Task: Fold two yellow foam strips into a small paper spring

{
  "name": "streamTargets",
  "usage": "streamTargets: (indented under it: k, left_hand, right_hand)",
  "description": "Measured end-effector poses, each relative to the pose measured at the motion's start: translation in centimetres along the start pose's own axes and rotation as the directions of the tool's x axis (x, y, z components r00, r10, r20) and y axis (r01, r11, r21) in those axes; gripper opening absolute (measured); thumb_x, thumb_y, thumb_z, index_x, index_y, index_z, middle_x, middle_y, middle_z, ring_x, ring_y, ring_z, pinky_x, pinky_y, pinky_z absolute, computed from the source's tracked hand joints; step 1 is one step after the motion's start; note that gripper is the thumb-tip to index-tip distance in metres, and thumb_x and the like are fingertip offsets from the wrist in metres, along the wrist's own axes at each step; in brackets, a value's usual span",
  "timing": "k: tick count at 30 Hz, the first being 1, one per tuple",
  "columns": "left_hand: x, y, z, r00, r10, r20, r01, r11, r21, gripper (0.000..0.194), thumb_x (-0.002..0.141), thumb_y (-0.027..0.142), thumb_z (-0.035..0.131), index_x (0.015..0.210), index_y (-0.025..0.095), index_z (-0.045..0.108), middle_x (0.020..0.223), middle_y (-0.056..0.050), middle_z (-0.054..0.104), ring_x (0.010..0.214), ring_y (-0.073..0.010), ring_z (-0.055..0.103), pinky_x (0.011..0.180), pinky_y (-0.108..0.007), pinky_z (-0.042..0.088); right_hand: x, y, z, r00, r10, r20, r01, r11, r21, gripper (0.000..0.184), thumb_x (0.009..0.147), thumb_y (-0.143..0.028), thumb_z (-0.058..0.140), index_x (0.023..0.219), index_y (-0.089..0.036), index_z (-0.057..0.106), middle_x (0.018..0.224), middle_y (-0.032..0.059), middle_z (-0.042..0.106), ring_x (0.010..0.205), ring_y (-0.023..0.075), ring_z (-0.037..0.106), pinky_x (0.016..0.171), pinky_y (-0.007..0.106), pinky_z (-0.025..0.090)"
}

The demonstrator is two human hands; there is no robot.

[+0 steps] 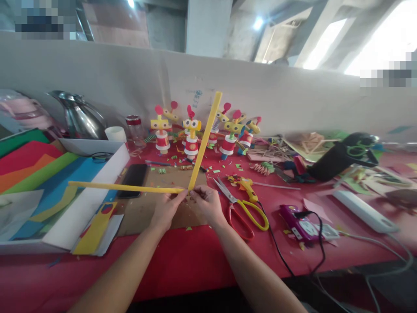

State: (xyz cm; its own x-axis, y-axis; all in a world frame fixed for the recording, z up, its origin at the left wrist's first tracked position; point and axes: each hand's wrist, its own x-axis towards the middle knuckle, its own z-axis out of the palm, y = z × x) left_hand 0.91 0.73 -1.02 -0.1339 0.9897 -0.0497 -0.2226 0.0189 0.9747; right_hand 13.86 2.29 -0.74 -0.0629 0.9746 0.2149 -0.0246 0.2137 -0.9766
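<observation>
Two long yellow paper strips meet at a corner between my hands, above a brown cardboard sheet (137, 217). My left hand (166, 208) pinches the end of the strip (130, 187) that stretches out to the left. With closed fingers, my right hand (206, 201) grips the lower end of the strip (206, 139) that rises up and slightly right. Whether the two ends are joined is hidden by my fingertips. Just right of my right hand lie open scissors (243, 208) with one red and one yellow handle, beside a yellow glue gun (248, 190).
Several paper-cup figures (190, 145) stand at the back by the wall. On the left are a white box (84, 182) of coloured paper, a black phone (134, 178) and a steel jug (80, 115). A purple power strip (301, 226) with cords lies right, near a black container (335, 158).
</observation>
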Motion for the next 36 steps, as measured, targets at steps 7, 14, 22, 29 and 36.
streamTargets:
  k: [7,14,22,29,36]
  left_hand:
    - [-0.1,0.1,0.2,0.999,-0.033,-0.022,0.031,0.996,-0.085,0.026,0.065,0.039,0.074,0.074,0.014,0.071,0.062,-0.002,0.066,0.061,-0.0149,0.059,0.064,-0.027,0.044]
    - [-0.8,0.9,0.5,0.996,0.081,-0.047,-0.083,0.996,-0.032,0.016,0.067,0.033,0.072,0.063,0.018,0.069,0.055,0.002,0.061,0.056,-0.0124,0.054,0.059,-0.024,0.04]
    - [-0.4,0.9,0.5,0.994,-0.103,0.036,0.109,0.946,-0.304,0.014,0.062,0.026,0.076,0.068,0.014,0.072,0.063,-0.003,0.07,0.056,-0.0136,0.06,0.061,-0.027,0.046]
    - [-0.1,0.5,-0.4,0.991,-0.099,0.09,0.122,0.943,-0.309,0.01,0.06,0.021,0.074,0.066,0.014,0.072,0.064,-0.004,0.071,0.058,-0.0135,0.061,0.062,-0.025,0.047]
    - [-0.1,1.2,-0.3,0.976,-0.157,0.151,0.201,0.918,-0.343,0.012,0.062,0.013,0.075,0.074,0.011,0.073,0.069,-0.005,0.071,0.059,-0.0111,0.062,0.056,-0.02,0.049]
  right_hand:
    - [-0.3,-0.8,0.5,0.999,0.03,0.039,-0.034,0.995,0.091,0.017,0.073,-0.034,0.066,0.077,-0.017,0.068,0.068,0.0018,0.066,0.06,0.0134,0.058,0.059,0.024,0.046]
    - [-0.4,-1.1,0.4,1.0,0.014,-0.021,-0.012,0.998,0.068,0.013,0.071,-0.031,0.068,0.068,-0.018,0.068,0.058,-0.0003,0.062,0.051,0.012,0.053,0.052,0.024,0.043]
    - [-0.4,-1.1,0.6,0.994,0.102,0.027,-0.105,0.965,0.241,0.017,0.069,-0.033,0.07,0.072,-0.016,0.071,0.061,0.0003,0.063,0.055,0.0107,0.053,0.055,0.024,0.044]
    - [-0.4,-1.2,0.4,0.988,0.148,0.036,-0.151,0.922,0.357,0.017,0.065,-0.031,0.074,0.072,-0.016,0.071,0.058,-0.0008,0.062,0.052,0.0097,0.052,0.054,0.023,0.042]
    - [-0.1,-1.0,0.4,0.985,0.17,0.013,-0.159,0.891,0.425,0.016,0.063,-0.029,0.075,0.071,-0.017,0.07,0.06,-0.0022,0.063,0.051,0.0075,0.051,0.054,0.021,0.041]
